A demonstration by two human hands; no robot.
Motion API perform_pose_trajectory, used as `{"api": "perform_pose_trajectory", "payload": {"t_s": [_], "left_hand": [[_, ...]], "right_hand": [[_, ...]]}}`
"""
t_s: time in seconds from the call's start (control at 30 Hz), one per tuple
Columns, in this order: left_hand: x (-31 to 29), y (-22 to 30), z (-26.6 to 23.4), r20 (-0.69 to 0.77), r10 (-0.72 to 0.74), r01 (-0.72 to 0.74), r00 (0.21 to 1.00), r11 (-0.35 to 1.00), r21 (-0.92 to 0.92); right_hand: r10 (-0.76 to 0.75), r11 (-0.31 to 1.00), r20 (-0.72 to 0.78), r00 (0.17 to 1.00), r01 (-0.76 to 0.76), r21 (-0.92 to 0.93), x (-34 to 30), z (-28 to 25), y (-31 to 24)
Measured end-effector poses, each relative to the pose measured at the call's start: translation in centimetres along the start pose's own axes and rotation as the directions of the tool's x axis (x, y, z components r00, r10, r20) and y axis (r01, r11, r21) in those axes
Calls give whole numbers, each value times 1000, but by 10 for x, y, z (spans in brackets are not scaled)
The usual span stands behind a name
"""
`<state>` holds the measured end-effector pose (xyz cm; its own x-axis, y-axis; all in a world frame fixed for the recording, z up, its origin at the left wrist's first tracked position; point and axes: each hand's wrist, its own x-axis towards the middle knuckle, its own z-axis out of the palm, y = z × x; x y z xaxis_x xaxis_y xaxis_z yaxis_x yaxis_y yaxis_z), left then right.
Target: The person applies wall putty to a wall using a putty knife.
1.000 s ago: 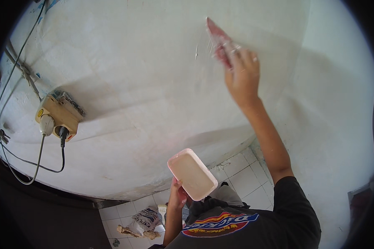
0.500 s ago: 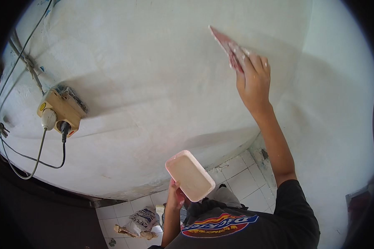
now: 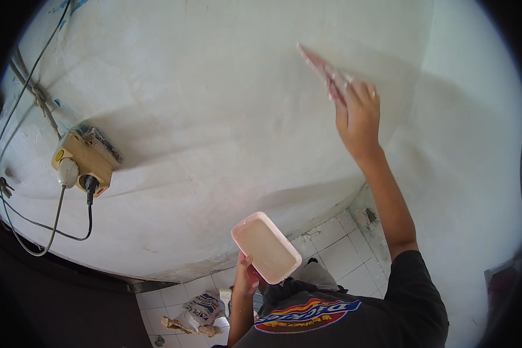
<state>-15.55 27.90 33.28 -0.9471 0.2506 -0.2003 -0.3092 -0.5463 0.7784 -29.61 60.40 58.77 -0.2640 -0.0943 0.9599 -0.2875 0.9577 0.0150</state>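
Note:
My right hand (image 3: 359, 113) is raised against the white wall (image 3: 214, 104), its fingers closed around a reddish flat scraper (image 3: 319, 66) smeared with white paste. The scraper's thin end points up and left, at or very near the wall surface; exact contact is hard to tell. Lower down, my left hand (image 3: 247, 277) grips the left edge of a pale pink rectangular tub (image 3: 294, 255), thumb over its rim. Off-white paste (image 3: 264, 248) lies inside the tub, which is held in front of my dark shirt.
At left, a beige socket block (image 3: 78, 156) with two plugs is fixed to the wall, with cables hanging beside it. Another wall (image 3: 470, 174) meets this one at right. On the tiled floor (image 3: 345, 255) lie a crumpled plastic bag (image 3: 200, 312) and a brush-like item (image 3: 225, 298).
My right hand and the scraper have shifted slightly down and to the right along the wall. The left hand and tub stay nearly in place.

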Motion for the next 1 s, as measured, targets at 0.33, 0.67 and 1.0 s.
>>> {"api": "perform_pose_trajectory", "payload": {"t_s": [0.33,0.67,1.0], "left_hand": [[-1,6,7,12,-24,25,1000,994,-103],[-1,6,14,-34,16,-19,999,995,-93],[-9,6,8,-66,6,-6,998,1000,0]], "right_hand": [[-184,981,287,940,159,109,-101,12,-32],[-13,987,163,987,39,-157,-106,45,-49],[74,996,140,987,-80,36,-46,9,-45]]}}
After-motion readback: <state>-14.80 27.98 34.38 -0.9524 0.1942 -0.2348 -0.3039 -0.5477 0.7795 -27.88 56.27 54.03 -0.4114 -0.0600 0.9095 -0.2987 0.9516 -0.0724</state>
